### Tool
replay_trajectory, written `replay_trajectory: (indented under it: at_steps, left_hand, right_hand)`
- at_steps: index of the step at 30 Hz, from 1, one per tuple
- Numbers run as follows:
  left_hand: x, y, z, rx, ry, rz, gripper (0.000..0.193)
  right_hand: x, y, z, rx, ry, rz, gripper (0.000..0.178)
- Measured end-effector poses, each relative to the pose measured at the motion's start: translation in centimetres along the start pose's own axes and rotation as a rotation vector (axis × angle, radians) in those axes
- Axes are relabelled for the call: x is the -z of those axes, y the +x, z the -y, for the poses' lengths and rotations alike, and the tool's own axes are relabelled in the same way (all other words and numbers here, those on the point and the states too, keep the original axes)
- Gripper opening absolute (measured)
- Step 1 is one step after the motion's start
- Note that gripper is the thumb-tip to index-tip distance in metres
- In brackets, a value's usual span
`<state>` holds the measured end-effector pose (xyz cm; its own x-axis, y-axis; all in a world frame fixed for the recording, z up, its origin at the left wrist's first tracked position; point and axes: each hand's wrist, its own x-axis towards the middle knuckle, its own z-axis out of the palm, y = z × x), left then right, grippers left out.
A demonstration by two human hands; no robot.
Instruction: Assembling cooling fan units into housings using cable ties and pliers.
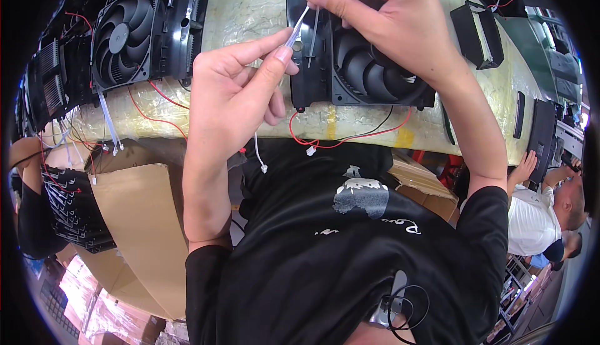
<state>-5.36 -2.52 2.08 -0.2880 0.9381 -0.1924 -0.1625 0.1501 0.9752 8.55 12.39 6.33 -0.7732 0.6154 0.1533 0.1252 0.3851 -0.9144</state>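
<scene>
My left hand (240,85) is closed, with thumb and forefinger pinching a thin white cable (302,19). A white plug (264,169) hangs on a lead below that hand. My right hand (381,14) pinches the cable's upper end between thumb and fingers. A narrow translucent strip (313,39) with a small head at its top runs down beside the right fingertips; whether they grip it too, I cannot tell. Under both hands lies a black fan unit (375,70), partly covered by the right hand. Its red and black wires end in a small white connector (310,150) at the near edge.
More black fan units (122,39) with loose wires stand at left. The plastic-covered bench (244,7) also bears a black open frame (477,35) at right. An open cardboard box (140,226) stands below the bench at left. Other people work at both sides.
</scene>
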Motion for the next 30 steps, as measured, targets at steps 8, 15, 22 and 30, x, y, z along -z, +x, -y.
replay_trajectory:
  at_steps: [8,15,22,30]
  left_hand:
    - [0.2,-0.9,-1.1,0.049,0.111,0.169,0.027]
    - [-1.0,-2.0,2.0,-0.330,0.723,-0.032,0.034]
    - [-1.1,-1.8,1.1,-0.421,0.682,-0.074,0.029]
    - [0.1,-0.2,0.3,0.104,-0.205,0.187,0.031]
  right_hand:
    - [0.3,-0.6,-2.9,0.863,-0.321,-0.070,0.010]
    - [0.0,-1.4,-2.0,0.859,-0.445,-0.056,0.009]
    - [0.2,-2.1,2.8,0.204,-0.522,0.215,0.011]
    - [-0.5,-3.2,0.6,0.281,-0.631,0.155,0.014]
